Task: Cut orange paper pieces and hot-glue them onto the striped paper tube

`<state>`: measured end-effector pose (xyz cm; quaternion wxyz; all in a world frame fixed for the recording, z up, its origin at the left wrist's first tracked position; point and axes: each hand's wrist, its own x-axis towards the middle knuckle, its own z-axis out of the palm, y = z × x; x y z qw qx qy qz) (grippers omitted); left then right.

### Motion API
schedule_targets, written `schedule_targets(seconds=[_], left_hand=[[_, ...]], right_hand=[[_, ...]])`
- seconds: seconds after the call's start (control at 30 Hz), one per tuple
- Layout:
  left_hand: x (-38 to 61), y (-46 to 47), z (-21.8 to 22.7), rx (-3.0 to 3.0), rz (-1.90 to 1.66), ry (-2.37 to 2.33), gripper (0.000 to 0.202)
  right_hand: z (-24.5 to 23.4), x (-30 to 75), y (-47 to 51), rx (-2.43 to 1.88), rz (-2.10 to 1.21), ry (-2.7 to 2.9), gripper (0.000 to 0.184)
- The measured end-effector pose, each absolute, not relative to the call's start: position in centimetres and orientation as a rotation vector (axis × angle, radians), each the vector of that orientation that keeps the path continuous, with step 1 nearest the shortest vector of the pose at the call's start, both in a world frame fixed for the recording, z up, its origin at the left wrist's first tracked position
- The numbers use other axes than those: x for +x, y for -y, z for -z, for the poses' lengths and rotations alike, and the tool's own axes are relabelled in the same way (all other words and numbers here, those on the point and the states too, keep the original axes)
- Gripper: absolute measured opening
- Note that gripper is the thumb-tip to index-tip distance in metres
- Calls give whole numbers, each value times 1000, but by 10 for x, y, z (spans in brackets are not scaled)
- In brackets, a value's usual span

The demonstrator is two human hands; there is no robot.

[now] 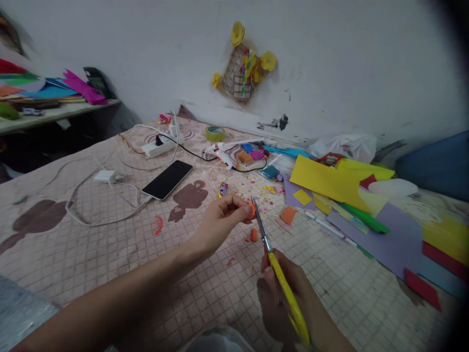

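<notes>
Between the thumb and fingers of my left hand is a small orange paper piece. My right hand is closed round the yellow handles of a pair of scissors, whose blades point away from me and lie right beside the orange piece. Whether the blades touch it I cannot tell. Just below the blades lies another small orange piece on the table. An orange paper square rests to the right, and tiny coloured scraps are scattered beyond my hands.
A phone with a white cable lies left, near a power strip. Green tape and a glue gun sit at the back. Coloured sheets and a white pen spread over the right side. A wall decoration hangs behind.
</notes>
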<state>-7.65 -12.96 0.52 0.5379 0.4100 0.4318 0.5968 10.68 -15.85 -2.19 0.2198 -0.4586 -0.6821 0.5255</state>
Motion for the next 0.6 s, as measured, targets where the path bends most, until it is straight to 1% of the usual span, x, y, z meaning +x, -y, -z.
schedule_targets(seconds=[0.33,0.47,0.6], left_hand=[[-77,129,-5,947,-1439,-1012,14],[-77,129,-4,942,-1426,-1004,15],[-79,128,-3,955,-1408,-993,15]], right_hand=[[18,104,162,-1312,-1447,1898,22],[17,104,161,-1359,-1456,1871,29],[22,105,158,-1333,-1561,1779,39]])
